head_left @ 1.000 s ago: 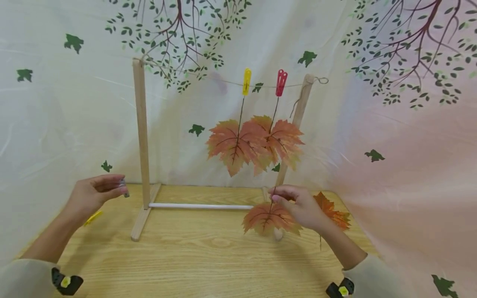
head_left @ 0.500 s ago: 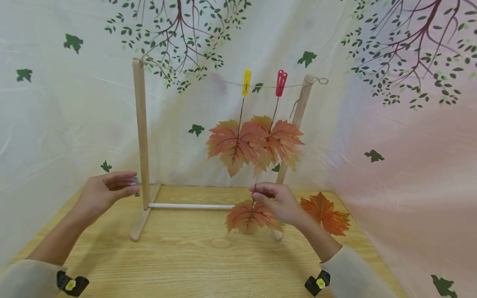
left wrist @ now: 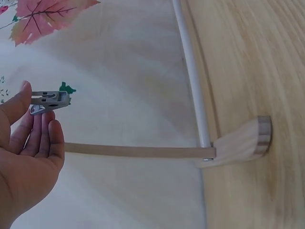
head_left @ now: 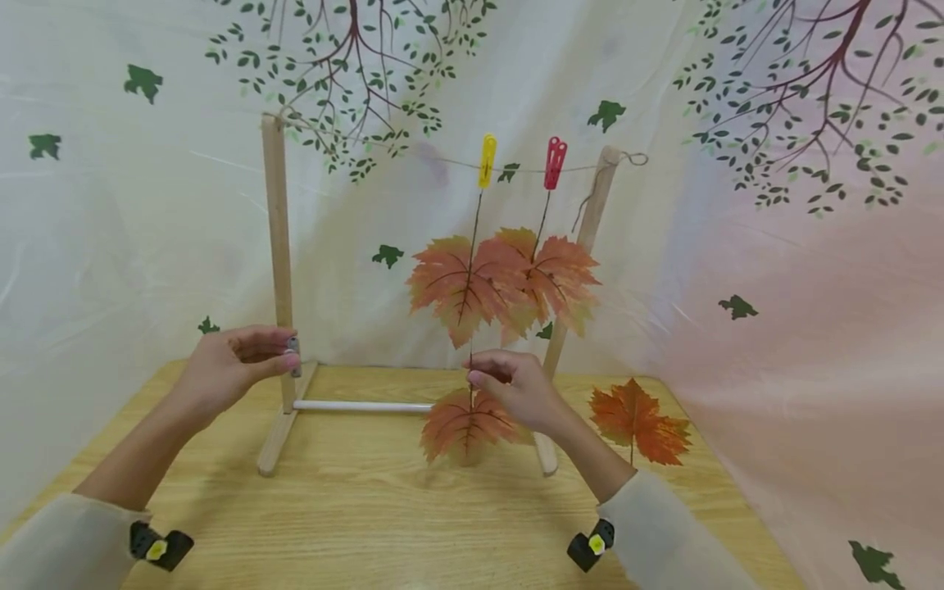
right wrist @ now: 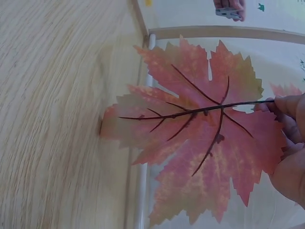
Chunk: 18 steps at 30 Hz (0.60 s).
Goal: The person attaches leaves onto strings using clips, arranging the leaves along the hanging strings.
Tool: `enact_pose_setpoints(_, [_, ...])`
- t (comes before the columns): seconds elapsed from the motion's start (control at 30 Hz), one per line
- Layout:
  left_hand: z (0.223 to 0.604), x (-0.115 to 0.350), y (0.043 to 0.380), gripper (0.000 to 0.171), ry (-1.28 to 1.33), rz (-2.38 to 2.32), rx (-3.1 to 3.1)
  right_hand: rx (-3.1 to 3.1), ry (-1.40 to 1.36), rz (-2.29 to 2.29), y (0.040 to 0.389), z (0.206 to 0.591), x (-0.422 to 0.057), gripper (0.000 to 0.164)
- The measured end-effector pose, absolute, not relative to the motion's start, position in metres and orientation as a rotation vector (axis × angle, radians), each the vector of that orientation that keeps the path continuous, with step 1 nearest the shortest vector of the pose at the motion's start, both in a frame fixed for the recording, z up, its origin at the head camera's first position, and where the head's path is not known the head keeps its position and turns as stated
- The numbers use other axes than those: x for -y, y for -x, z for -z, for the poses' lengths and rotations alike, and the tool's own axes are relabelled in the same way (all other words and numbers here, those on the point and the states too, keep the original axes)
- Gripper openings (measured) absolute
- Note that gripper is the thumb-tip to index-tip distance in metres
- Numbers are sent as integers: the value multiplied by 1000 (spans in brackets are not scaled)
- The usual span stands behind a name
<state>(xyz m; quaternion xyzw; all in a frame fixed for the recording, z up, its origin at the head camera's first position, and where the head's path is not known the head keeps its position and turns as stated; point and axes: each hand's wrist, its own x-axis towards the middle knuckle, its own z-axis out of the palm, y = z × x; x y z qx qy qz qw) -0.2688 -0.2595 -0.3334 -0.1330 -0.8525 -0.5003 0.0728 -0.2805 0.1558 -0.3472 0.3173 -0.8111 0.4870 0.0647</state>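
Between thumb and fingers, my left hand (head_left: 224,369) pinches a grey clothespin (left wrist: 50,100), held in front of the stand's left post. My right hand (head_left: 516,389) pinches the dark stem of an orange-red maple leaf (right wrist: 205,119), whose blade hangs down in front of the white bar. Above, a yellow clothespin (head_left: 487,162) and a red clothespin (head_left: 555,164) sit on the string (head_left: 442,160). Each grips a leaf stem, so a left leaf (head_left: 460,283) and a right leaf (head_left: 564,274) hang there, overlapping.
The wooden stand has a left post (head_left: 277,246), a right post (head_left: 599,197) and a white bar (head_left: 361,406) low between them. Another orange leaf (head_left: 637,422) lies on the table (head_left: 413,524) at right. A printed curtain (head_left: 811,369) hangs behind.
My left hand has moved right and slightly up with the grey clothespin. My right hand has moved left with its leaf, uncovering the leaf on the table. The hanging leaves stay put.
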Motion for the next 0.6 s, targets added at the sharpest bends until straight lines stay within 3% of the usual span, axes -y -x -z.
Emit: enact_pose_setpoints(0.6, [289,224,282,47,482,1502,2510,2381,-966,-1580,289,329,-111,21])
